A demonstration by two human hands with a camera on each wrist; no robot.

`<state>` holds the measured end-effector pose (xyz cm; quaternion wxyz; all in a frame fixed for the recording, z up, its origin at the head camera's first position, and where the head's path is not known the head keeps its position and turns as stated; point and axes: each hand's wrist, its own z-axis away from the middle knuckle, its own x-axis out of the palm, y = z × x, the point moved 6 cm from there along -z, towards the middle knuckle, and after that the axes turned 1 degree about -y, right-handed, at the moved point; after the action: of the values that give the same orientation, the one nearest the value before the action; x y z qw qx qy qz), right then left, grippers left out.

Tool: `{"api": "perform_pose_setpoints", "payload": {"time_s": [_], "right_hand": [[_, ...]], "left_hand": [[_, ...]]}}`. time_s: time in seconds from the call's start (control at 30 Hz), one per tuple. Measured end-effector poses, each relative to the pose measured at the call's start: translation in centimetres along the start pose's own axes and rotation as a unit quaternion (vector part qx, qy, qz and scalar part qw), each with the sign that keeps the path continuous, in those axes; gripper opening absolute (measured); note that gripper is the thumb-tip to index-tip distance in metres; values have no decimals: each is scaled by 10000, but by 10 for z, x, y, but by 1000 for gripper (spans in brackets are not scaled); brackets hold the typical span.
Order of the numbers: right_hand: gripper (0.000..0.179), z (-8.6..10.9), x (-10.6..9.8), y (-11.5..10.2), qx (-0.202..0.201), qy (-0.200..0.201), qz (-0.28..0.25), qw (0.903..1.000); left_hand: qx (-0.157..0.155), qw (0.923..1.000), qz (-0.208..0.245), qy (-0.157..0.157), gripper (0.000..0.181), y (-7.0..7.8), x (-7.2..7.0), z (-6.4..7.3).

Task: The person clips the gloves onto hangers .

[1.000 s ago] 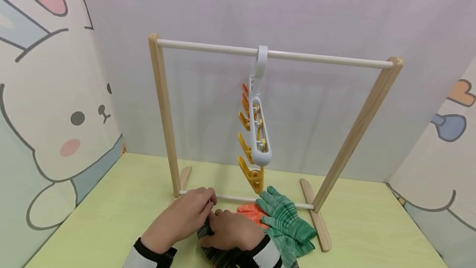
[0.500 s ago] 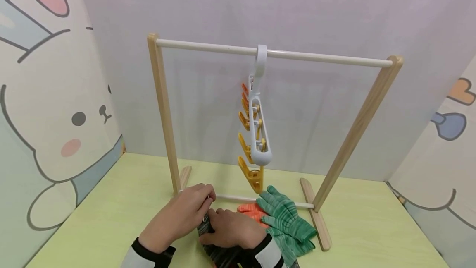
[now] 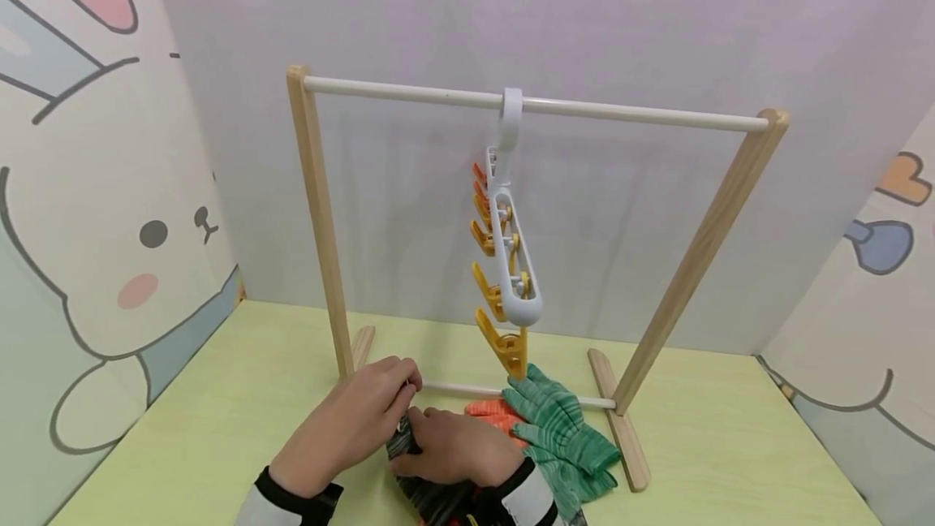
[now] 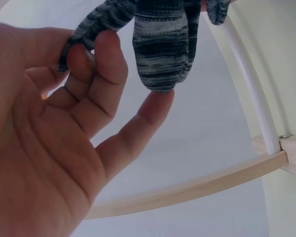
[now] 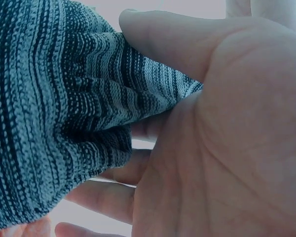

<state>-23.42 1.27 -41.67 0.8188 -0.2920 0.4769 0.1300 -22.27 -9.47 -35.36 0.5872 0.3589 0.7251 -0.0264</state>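
Observation:
A black-and-grey knit glove (image 3: 433, 500) is between both hands, low in the head view. My left hand (image 3: 349, 427) pinches the tip of one glove finger. In the left wrist view, another fingertip of my left hand (image 4: 64, 123) touches the end of a neighbouring glove finger (image 4: 162, 49). My right hand (image 3: 462, 449) holds the glove, thumb on one side and fingers on the other. Its ribbed, folded fabric fills the left of the right wrist view, the thumb lying along its top. My palms and sleeves cover part of the glove.
A wooden rack (image 3: 712, 258) with a white top bar (image 3: 643, 114) stands behind the hands. From it hangs a white hanger (image 3: 520, 299) with yellow and orange clips, its near clip (image 3: 504, 345) just above the green gloves (image 3: 562, 428). An orange glove (image 3: 497, 411) lies beside them.
The near end of the hanger has swung slightly to the right. Both hands stay almost where they were, still on the black-and-grey glove.

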Motion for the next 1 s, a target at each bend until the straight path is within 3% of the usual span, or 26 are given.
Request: {"api": "perform_pose_setpoints", "payload": {"time_s": [0.4, 0.6, 0.73, 0.83, 1.0], "right_hand": [[25, 3, -8, -8, -427, 373, 97, 9983], [9, 8, -21, -11, -845, 1015, 201, 9910], [12, 16, -34, -4, -868, 1494, -148, 9848], [13, 25, -48, 3, -943, 1947, -408, 9755], [23, 45, -68, 17, -996, 2687, -1009, 9527]], "left_hand": [[-96, 9991, -62, 415, 14, 2, -9, 0], [-299, 9927, -370, 1107, 12, 1, -21, 2], [-401, 9794, -519, 1908, 9, 0, -34, 5], [-475, 9647, -581, 2526, 9, 1, -42, 9], [-594, 9463, -622, 3117, 10, 1, -50, 13]]}}
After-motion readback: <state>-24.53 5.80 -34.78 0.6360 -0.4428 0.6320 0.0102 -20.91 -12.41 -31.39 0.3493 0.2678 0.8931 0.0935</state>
